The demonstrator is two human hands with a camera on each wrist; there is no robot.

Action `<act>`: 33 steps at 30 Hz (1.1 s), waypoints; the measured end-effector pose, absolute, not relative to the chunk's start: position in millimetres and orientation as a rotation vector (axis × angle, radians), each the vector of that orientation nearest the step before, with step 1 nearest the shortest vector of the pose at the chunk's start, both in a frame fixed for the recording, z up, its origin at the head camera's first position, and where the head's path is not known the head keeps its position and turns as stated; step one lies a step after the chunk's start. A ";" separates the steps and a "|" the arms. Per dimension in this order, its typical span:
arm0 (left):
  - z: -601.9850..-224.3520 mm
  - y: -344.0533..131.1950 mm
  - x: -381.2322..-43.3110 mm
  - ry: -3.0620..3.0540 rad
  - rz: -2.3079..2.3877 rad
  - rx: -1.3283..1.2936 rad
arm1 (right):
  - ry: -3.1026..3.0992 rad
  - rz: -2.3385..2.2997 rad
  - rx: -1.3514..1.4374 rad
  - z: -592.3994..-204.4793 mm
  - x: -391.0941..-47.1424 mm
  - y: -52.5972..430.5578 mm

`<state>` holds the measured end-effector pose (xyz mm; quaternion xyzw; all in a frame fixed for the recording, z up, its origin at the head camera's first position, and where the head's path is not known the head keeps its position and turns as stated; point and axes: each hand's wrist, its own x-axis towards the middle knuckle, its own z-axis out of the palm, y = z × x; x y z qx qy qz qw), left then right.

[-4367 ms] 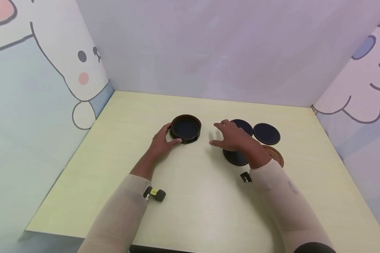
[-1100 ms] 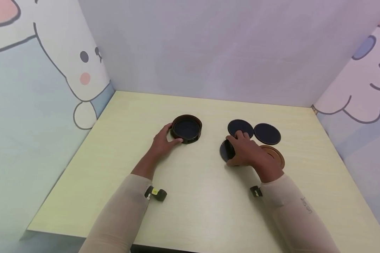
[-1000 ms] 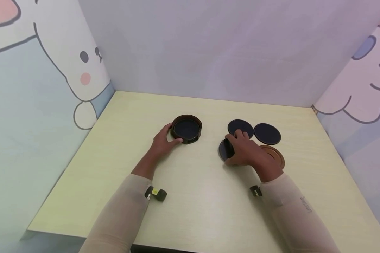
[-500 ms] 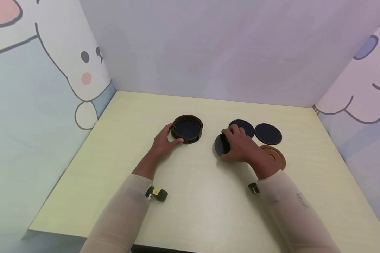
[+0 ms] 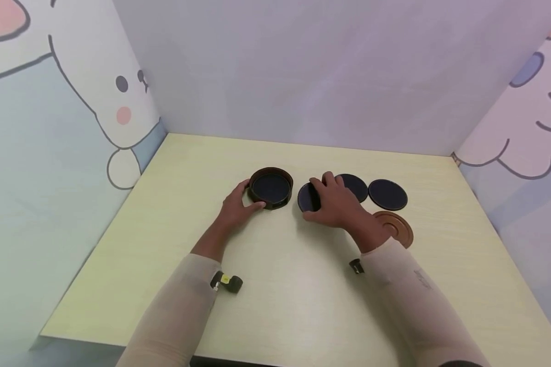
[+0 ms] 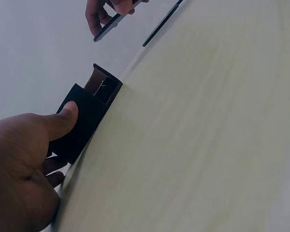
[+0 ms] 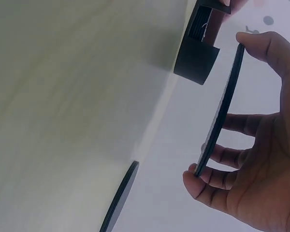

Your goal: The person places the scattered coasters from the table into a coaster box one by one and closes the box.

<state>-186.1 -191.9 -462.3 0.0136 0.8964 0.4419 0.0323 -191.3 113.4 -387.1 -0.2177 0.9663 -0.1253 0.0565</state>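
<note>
My left hand [image 5: 235, 206] grips the side of a round dark coaster holder [image 6: 84, 125] standing on the table, thumb at the front of its wall. Through the gap in that wall, stacked coasters [image 7: 199, 23] show inside it. My right hand [image 5: 336, 204] pinches a round black coaster [image 7: 217, 116] by its edge, between the thumb and the fingertips. This coaster is raised off the table, just right of the holder and apart from it. The right hand partly covers it in the head view.
Two black coasters [image 5: 387, 194] lie flat to the right, side by side; the nearer one is partly behind my right hand. A brown disc with ring grooves [image 5: 397, 228] lies below them, partly under my right forearm. Walls stand behind and beside the pale table [image 5: 275, 285].
My right hand has taken hold of the black coaster, lifted it from the table and carried it left and away from me towards the holder. My left hand stays on the holder.
</note>
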 end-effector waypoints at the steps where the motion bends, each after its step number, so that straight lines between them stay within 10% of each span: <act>1: -462.3 -192.1 -186.2 2.758 1.358 0.040 | 2.930 -0.378 -0.653 -386.7 -192.1 111.1; 33: -458.3 -191.5 -184.0 2.724 1.388 0.035 | 2.900 -0.380 -0.616 -373.4 -226.0 41.3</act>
